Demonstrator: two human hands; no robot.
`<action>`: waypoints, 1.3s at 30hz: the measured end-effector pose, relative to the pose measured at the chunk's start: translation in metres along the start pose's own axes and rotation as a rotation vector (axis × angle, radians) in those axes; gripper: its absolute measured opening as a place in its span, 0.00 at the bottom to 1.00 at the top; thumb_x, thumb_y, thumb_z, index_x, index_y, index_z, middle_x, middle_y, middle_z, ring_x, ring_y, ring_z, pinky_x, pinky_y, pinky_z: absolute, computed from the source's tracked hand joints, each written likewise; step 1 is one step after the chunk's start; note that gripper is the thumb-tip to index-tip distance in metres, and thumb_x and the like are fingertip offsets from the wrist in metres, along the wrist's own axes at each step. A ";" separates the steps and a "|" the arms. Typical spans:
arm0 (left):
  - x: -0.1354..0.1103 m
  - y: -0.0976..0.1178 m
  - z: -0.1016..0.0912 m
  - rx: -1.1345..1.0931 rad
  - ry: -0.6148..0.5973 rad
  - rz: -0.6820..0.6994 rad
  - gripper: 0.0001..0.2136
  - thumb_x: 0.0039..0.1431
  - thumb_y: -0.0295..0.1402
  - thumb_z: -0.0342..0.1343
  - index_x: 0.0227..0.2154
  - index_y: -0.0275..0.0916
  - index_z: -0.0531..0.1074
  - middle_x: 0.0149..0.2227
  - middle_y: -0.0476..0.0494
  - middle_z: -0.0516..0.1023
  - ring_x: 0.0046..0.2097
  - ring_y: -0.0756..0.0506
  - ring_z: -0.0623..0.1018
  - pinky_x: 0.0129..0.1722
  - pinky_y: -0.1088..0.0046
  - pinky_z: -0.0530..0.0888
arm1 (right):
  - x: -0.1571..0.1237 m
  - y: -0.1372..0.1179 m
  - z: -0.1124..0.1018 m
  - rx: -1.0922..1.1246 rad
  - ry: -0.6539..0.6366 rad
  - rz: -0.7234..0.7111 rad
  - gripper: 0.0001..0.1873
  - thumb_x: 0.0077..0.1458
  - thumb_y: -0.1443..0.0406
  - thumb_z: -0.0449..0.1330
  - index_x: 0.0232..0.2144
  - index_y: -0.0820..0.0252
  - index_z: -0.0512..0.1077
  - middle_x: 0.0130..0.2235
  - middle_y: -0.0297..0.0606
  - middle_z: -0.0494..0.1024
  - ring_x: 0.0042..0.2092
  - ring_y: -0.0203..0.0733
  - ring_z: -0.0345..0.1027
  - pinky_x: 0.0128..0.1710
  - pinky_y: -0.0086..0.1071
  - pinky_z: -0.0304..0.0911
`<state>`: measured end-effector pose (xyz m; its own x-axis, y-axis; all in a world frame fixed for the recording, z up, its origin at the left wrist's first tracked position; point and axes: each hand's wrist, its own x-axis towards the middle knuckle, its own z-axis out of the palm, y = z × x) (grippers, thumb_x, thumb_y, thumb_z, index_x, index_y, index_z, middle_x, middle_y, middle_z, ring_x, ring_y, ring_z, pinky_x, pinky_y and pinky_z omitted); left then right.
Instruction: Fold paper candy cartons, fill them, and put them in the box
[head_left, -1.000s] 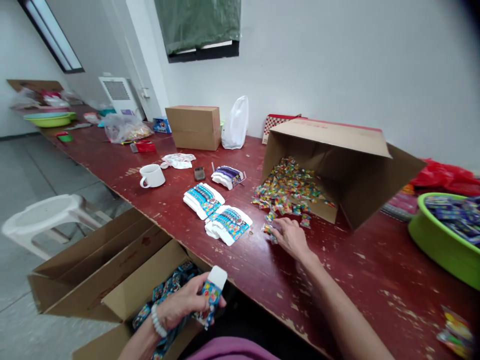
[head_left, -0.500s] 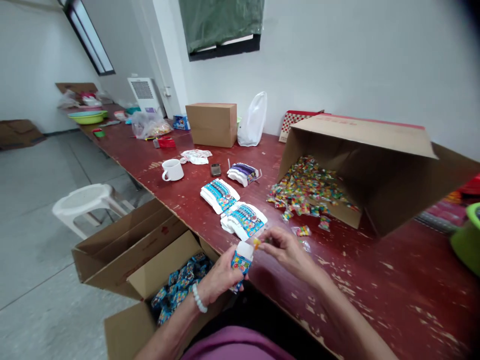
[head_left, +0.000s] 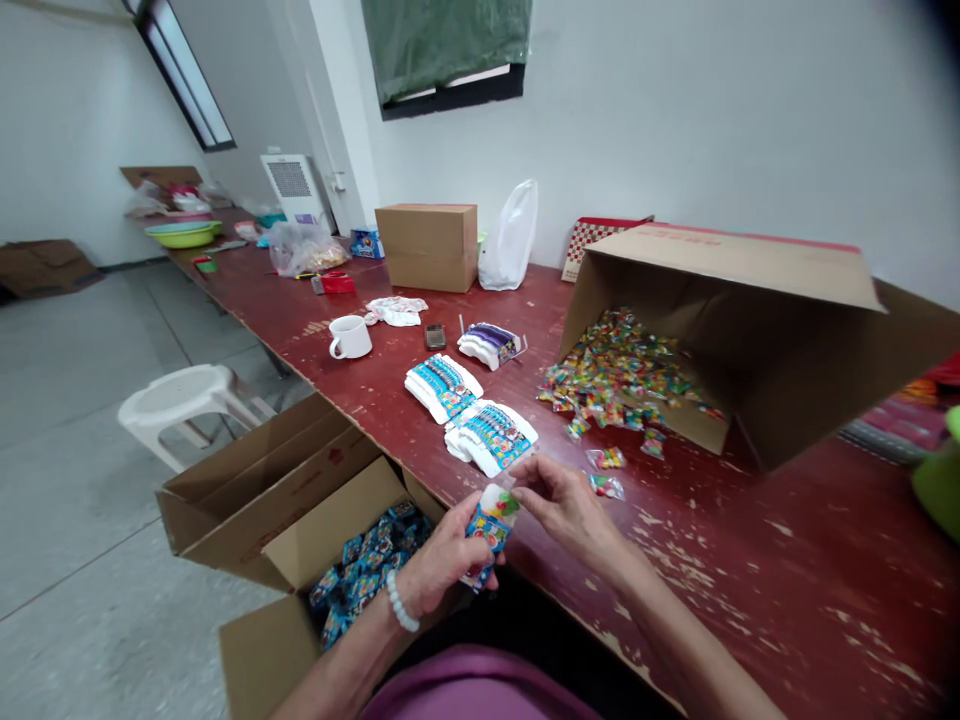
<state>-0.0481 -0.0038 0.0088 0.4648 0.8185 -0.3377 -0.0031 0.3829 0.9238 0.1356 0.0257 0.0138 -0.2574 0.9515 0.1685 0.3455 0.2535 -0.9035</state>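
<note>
My left hand (head_left: 450, 555), with a beaded bracelet at the wrist, is wrapped round a small blue printed candy box (head_left: 489, 530) whose top is open. At that opening, my right hand (head_left: 566, 505) pinches a clear-wrapped candy packet (head_left: 507, 500) with green and yellow showing; its lower part is at the box mouth. Just beyond my hands lie two fanned stacks of flat blue boxes, the nearer stack (head_left: 495, 437) and the farther stack (head_left: 442, 387). A few loose candy packets (head_left: 606, 458) rest on the red table to the right.
A large carton (head_left: 795, 370) lies on its side at right, spilling a heap of candy packets (head_left: 622, 365). Below the table edge at left, an open carton (head_left: 322, 550) holds filled blue boxes (head_left: 367, 565). A white mug (head_left: 350, 338) and purple boxes (head_left: 489, 345) stand farther back.
My right hand has brought the candy packet from beside the box down to its open top. My left hand still holds the box. The view has shifted slightly.
</note>
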 end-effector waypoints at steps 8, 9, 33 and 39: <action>0.005 -0.010 0.002 -0.327 0.056 -0.049 0.19 0.56 0.42 0.52 0.46 0.35 0.68 0.25 0.44 0.76 0.20 0.48 0.74 0.19 0.75 0.70 | -0.007 -0.008 0.009 -0.044 0.037 -0.092 0.10 0.59 0.66 0.54 0.36 0.57 0.76 0.33 0.36 0.80 0.33 0.40 0.72 0.32 0.30 0.64; 0.007 -0.010 0.001 -0.389 0.072 -0.077 0.21 0.59 0.47 0.49 0.45 0.35 0.68 0.25 0.42 0.77 0.19 0.47 0.74 0.18 0.74 0.69 | -0.008 -0.008 0.008 -0.033 0.101 -0.063 0.10 0.60 0.65 0.54 0.37 0.58 0.75 0.33 0.36 0.79 0.32 0.39 0.71 0.31 0.29 0.63; 0.004 -0.028 0.002 -0.466 0.111 0.093 0.19 0.59 0.48 0.55 0.46 0.40 0.68 0.29 0.47 0.73 0.26 0.48 0.74 0.16 0.79 0.69 | -0.019 0.016 0.039 0.406 -0.091 0.216 0.19 0.53 0.52 0.64 0.40 0.61 0.73 0.29 0.36 0.77 0.27 0.40 0.70 0.28 0.32 0.65; 0.010 -0.022 -0.004 -0.617 0.014 -0.094 0.25 0.59 0.54 0.49 0.49 0.40 0.67 0.23 0.47 0.73 0.20 0.48 0.73 0.17 0.75 0.69 | -0.021 0.002 0.028 -0.033 -0.033 -0.145 0.10 0.58 0.58 0.59 0.32 0.57 0.76 0.32 0.39 0.77 0.35 0.44 0.72 0.37 0.34 0.64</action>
<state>-0.0471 -0.0021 -0.0162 0.4762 0.7732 -0.4188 -0.4758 0.6271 0.6167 0.1163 0.0014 -0.0026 -0.3360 0.8983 0.2831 0.3318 0.3942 -0.8570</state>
